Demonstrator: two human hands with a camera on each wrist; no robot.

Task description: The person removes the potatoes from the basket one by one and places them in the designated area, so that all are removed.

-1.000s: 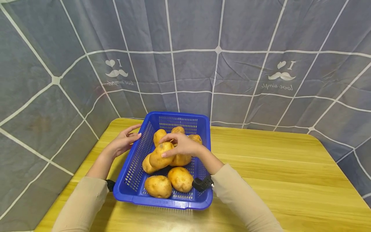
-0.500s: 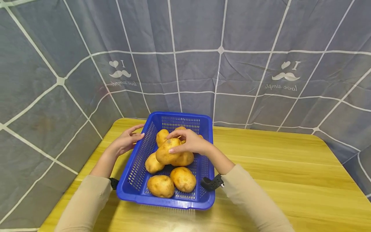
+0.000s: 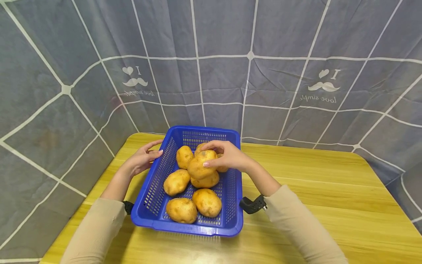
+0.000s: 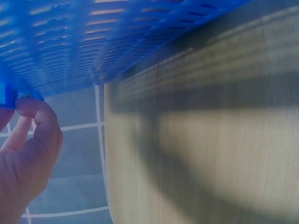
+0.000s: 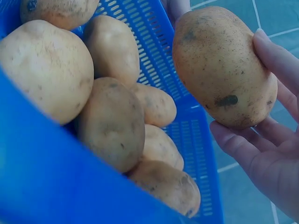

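A blue plastic basket with slotted walls stands on the table, holding several yellow-brown potatoes. My right hand grips one potato between thumb and fingers, over the others in the basket. In the right wrist view this potato shows a dark spot on its skin and hangs apart from the rest. On the basket's left side, my left hand holds the rim with thumb and fingers. The left wrist view shows those fingers bent at the blue rim.
The wooden table stretches to the right of the basket. A grey curtain with white grid lines hangs behind it and along the left side. Black straps circle both wrists.
My right hand has carried the gripped potato to the right and slightly farther back, uncovering a potato on the left of the basket. The left hand stays at the rim.
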